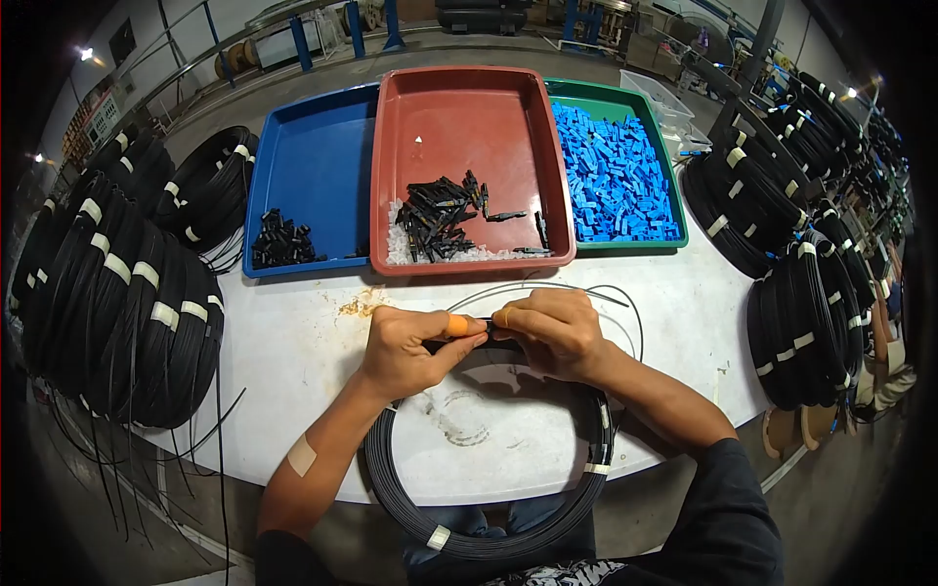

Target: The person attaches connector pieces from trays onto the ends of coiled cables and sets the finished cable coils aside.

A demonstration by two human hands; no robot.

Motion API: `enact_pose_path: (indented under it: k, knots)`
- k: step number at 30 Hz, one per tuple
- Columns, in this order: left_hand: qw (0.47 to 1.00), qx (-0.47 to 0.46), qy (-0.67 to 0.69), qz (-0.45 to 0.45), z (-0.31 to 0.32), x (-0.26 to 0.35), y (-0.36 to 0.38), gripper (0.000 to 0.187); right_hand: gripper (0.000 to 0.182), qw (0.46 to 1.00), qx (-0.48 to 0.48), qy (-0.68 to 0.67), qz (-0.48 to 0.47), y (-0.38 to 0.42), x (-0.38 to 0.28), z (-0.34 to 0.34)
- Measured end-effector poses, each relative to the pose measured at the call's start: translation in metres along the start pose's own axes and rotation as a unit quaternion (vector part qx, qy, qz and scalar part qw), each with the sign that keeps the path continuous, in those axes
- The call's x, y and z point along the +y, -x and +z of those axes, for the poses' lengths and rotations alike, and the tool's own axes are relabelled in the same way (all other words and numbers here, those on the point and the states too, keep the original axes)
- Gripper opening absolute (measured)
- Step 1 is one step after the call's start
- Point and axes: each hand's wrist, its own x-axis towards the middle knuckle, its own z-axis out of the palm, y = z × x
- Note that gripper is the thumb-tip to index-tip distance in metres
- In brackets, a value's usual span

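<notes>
My left hand (415, 344), with orange tape on a finger, pinches a small black piece (490, 326) from the left. Opposite it, my right hand (552, 332) closes thumb and fingers on the same piece, and the fingertips of both hands nearly meet. Most of the piece is hidden by the fingers, so I cannot tell its exact kind. Below my hands lies a coil of thin black cable (386, 479), bound with white tape and reaching over the table's front edge. A loose cable end (606, 296) curves out behind my right hand.
On the white table (293, 391) stand a blue tray (313, 146) with black parts, a red tray (469, 107) with black connectors and clear pieces, and a green tray (674, 210) with blue clips. Taped cable coils are stacked left (127, 303) and right (801, 332).
</notes>
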Motion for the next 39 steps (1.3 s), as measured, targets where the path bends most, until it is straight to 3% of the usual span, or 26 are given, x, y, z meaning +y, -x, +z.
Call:
enact_pose_path:
  k: [2, 4, 5, 6, 8, 11, 13, 16, 17, 24, 26, 29, 31, 33, 34, 38, 39]
  knots:
    - [1.000, 0.004, -0.006, 0.027, 0.002, -0.003, 0.002, 0.009, 0.025, 0.999, -0.036, 0.026, 0.011, -0.003, -0.008, -0.006]
    - [0.986, -0.062, -0.099, 0.122, -0.002, -0.007, 0.002, 0.014, 0.026, 0.996, -0.069, 0.051, 0.021, -0.002, -0.008, -0.005]
    - [0.985, -0.063, -0.100, 0.123, -0.002, -0.007, 0.001, 0.014, 0.026, 0.995, -0.071, -0.009, 0.071, 0.003, -0.002, 0.000]
    - [0.989, -0.052, -0.083, 0.108, -0.001, -0.006, 0.000, 0.014, 0.026, 0.988, -0.073, -0.070, 0.120, 0.003, 0.001, 0.002]
    - [0.995, 0.000, -0.047, 0.083, 0.001, -0.003, -0.002, 0.010, 0.025, 0.991, -0.046, -0.062, 0.110, 0.000, 0.000, 0.003]
    - [1.000, 0.013, -0.008, 0.005, 0.001, 0.000, -0.001, 0.011, 0.024, 0.995, -0.021, -0.032, 0.088, 0.000, -0.004, 0.001]
    - [1.000, 0.011, -0.002, 0.002, 0.001, -0.001, -0.001, 0.011, 0.024, 0.997, -0.022, -0.006, 0.073, 0.000, -0.005, -0.002]
    - [0.978, -0.061, -0.116, 0.162, -0.001, -0.006, -0.001, 0.013, 0.023, 0.988, -0.069, -0.050, 0.128, 0.003, -0.003, 0.001]
    - [0.978, -0.063, -0.116, 0.163, -0.001, -0.005, -0.002, 0.013, 0.023, 0.988, -0.068, -0.049, 0.129, 0.003, -0.003, 0.002]
    - [1.000, 0.009, -0.001, 0.022, 0.002, -0.005, 0.000, 0.012, 0.018, 0.992, -0.036, -0.029, 0.116, -0.001, -0.009, -0.003]
    - [0.984, -0.042, -0.095, 0.147, 0.001, -0.009, 0.001, 0.014, 0.018, 0.995, -0.030, -0.025, 0.093, 0.003, -0.006, -0.001]
    - [0.968, -0.082, -0.136, 0.195, -0.001, -0.011, 0.002, 0.016, 0.022, 0.983, -0.074, -0.088, 0.144, 0.006, 0.001, 0.005]
    - [0.973, -0.083, -0.133, 0.170, -0.004, -0.006, 0.000, 0.013, 0.023, 0.980, -0.047, -0.104, 0.162, 0.004, 0.001, 0.006]
    - [0.997, -0.004, -0.063, 0.036, -0.001, 0.000, 0.000, 0.012, 0.021, 0.985, -0.037, -0.081, 0.149, -0.003, -0.008, -0.002]
    - [0.999, 0.017, -0.041, 0.018, 0.000, 0.000, -0.001, 0.009, 0.019, 0.989, -0.026, -0.057, 0.137, -0.005, -0.011, -0.004]
    - [0.999, -0.001, -0.026, 0.027, 0.000, -0.003, 0.000, 0.009, 0.018, 0.994, -0.031, -0.031, 0.098, 0.002, -0.005, 0.000]
    - [0.995, -0.037, -0.061, 0.070, -0.001, -0.006, 0.001, 0.011, 0.020, 0.989, -0.056, -0.062, 0.122, 0.005, -0.001, 0.002]
